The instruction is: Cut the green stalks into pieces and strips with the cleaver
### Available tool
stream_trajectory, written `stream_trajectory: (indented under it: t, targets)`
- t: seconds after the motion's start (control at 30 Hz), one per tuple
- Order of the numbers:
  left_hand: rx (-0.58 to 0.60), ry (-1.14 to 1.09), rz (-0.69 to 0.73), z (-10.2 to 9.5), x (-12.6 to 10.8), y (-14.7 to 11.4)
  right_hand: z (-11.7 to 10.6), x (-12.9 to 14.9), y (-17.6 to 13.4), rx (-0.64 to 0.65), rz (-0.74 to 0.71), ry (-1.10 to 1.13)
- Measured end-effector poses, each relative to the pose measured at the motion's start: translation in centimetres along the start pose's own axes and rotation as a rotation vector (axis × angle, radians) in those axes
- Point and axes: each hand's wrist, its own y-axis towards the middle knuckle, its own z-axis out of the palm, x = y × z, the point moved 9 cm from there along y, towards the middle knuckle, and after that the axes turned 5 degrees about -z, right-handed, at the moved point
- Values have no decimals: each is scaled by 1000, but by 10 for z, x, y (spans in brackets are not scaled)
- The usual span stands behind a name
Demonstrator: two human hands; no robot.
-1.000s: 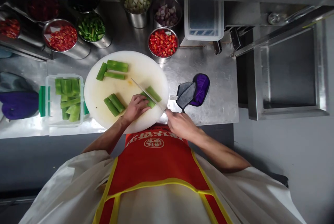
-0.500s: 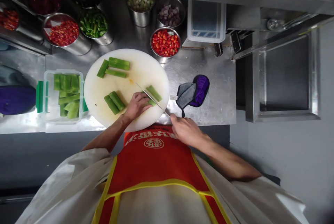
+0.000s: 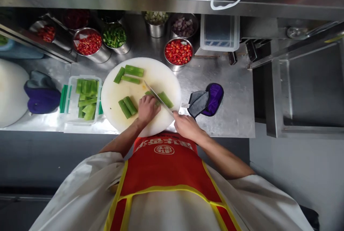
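My right hand [image 3: 187, 125] grips the handle of a kitchen knife [image 3: 159, 98], whose blade points up and left across the round white cutting board [image 3: 150, 66]. Just left of the blade, my left hand [image 3: 148, 109] presses curled fingers onto a green vegetable piece that they mostly cover. Against the blade's other side lies a cut green vegetable piece [image 3: 165, 99]. Two thick green lengths [image 3: 128, 107] rest left of my left hand. Several more green pieces [image 3: 133, 70] lie near the board's far left edge.
Left of the board is a clear plastic box [image 3: 70, 112] of green pieces. A purple and grey cloth [image 3: 212, 98] lies to the right. Behind stand metal pots, one with chopped red chillies [image 3: 178, 52], beside a lidded plastic container [image 3: 220, 32]. A steel shelf [image 3: 134, 1] overhangs the back.
The camera view has shifted, so the counter appears farther right and slightly lower. My left fingers are curled more tightly beside the blade. Both hands keep their hold.
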Motion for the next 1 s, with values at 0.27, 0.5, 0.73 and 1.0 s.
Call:
stream_trajectory:
  t: [0.27, 0.5, 0.73, 1.0]
  targets:
    - [-254, 57, -197, -76, 109, 62, 7, -5, -4, -7, -22, 44]
    - [309, 178, 18, -66, 108, 6, 8, -4, -7, -9, -19, 69]
    - [348, 274, -12, -35, 24, -14, 10, -5, -8, -17, 1, 98]
    - [-2, -83, 39, -9, 2, -45, 19, -12, -31, -117, -70, 236]
